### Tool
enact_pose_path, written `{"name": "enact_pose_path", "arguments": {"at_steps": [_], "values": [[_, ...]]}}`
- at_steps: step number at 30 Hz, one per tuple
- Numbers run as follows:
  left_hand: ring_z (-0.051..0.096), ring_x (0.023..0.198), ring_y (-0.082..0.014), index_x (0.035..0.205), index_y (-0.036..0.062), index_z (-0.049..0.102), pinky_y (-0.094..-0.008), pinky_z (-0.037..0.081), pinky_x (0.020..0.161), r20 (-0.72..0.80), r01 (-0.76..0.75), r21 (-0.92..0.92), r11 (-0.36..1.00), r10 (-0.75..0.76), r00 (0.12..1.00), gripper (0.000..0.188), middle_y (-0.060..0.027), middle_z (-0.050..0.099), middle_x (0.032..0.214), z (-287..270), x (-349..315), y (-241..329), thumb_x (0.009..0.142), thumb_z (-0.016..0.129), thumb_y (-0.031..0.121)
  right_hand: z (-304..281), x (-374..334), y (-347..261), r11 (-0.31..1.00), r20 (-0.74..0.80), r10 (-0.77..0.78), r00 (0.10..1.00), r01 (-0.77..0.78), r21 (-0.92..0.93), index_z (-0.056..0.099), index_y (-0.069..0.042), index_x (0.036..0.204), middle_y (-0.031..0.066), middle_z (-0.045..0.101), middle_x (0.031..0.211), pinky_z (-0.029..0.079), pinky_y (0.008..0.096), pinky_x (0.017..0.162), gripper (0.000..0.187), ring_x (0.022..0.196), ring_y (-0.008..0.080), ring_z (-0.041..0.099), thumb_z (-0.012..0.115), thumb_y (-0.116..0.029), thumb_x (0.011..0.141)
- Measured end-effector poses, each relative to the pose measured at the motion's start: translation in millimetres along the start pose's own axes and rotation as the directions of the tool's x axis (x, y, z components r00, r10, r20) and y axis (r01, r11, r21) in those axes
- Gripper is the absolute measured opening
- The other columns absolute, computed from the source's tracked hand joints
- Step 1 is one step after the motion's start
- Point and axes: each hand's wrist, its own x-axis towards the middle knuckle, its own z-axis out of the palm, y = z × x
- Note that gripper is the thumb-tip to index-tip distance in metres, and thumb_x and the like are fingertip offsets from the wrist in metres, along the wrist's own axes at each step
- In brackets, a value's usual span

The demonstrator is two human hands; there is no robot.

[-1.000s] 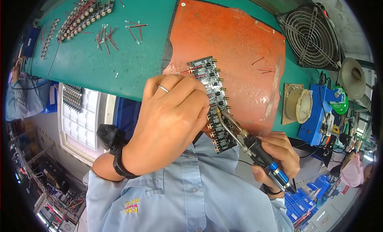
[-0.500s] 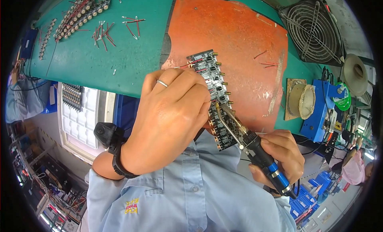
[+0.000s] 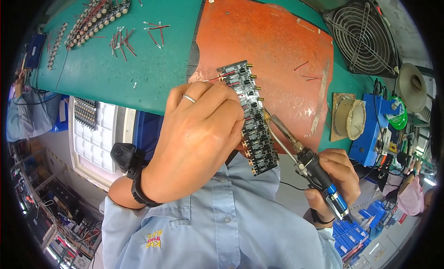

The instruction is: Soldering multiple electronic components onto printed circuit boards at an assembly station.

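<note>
My left hand is closed at the left edge of a long black circuit board strip, gripping it, with its fingertips partly hidden behind the knuckles. The strip carries rows of small parts and brass-coloured pins along its right side, and its lower end reaches past the table edge over my shirt. A thin red wire lies across its upper end. My right hand is wrapped round a black and blue soldering iron with a thin metal feed tube beside its barrel. The iron's tip is close to the board's right edge; contact cannot be made out.
An orange mat covers part of the green table. Loose red wires and boards with round parts lie at the far left. At right are a fan, a round holder and a blue box.
My right hand has drawn the soldering iron to the right and slightly down, its tip backing off from the middle of the board. The left hand stays at the board.
</note>
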Motion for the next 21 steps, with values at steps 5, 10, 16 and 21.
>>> {"name": "enact_pose_path", "arguments": {"at_steps": [5, 10, 16, 21], "values": [[0.055, 0.087, -0.0244, 0.08, 0.0071, 0.061, -0.0363, 0.038, 0.081, 0.007, 0.007, 0.006, 1.0, -0.007, 1.0, 0.014, -0.0025, 0.061, 0.09, -4, -2, 0, 0.07, 0.07, 0.002, 12, 4, 7, 0.994, -0.122, 0.062, 0.991, -0.05, 0.097, 0.061, 0.005, 0.104, 0.0206, 0.065, 0.096, 0.05, 0.0369, 0.076, 0.053, 0.085, 0.0303, 0.063, 0.083, -0.028, 0.069], [0.056, 0.088, -0.0244, 0.08, 0.0078, 0.061, -0.0372, 0.038, 0.082, -0.012, -0.033, -0.078, 0.996, 0.032, 0.999, 0.012, -0.0023, 0.061, 0.092, -7, -3, 1, 0.073, 0.07, 0.004, 26, 5, 14, 0.978, -0.263, 0.146, 0.954, -0.099, 0.183, 0.06, 0.005, 0.105, 0.018, 0.063, 0.098, 0.048, 0.0325, 0.076, 0.054, 0.088, 0.0256, 0.06, 0.082, -0.032, 0.073], [0.055, 0.086, -0.0277, 0.082, 0.0065, 0.061, -0.0394, 0.039, 0.082, -0.17, 0.039, 0.067, 0.997, -0.027, 0.985, 0.011, -0.0061, 0.059, 0.088, -38, 5, -50, 0.076, 0.07, 0.007, 32, 10, 16, 0.964, -0.347, 0.184, 0.92, -0.101, 0.244, 0.058, 0.005, 0.108, 0.0149, 0.061, 0.099, 0.045, 0.0285, 0.073, 0.055, 0.084, 0.0192, 0.056, 0.079, -0.034, 0.076], [0.053, 0.089, -0.0293, 0.083, 0.0077, 0.062, -0.0401, 0.036, 0.08, -0.293, 0.217, 0.287, 0.933, -0.13, 0.947, 0.009, -0.0078, 0.056, 0.088, -58, 25, -110, 0.077, 0.069, 0.009, 31, 10, 16, 0.962, -0.322, 0.196, 0.926, -0.117, 0.248, 0.057, 0.007, 0.11, 0.0129, 0.059, 0.101, 0.042, 0.0251, 0.072, 0.053, 0.083, 0.014, 0.053, 0.075, -0.033, 0.08]]}}
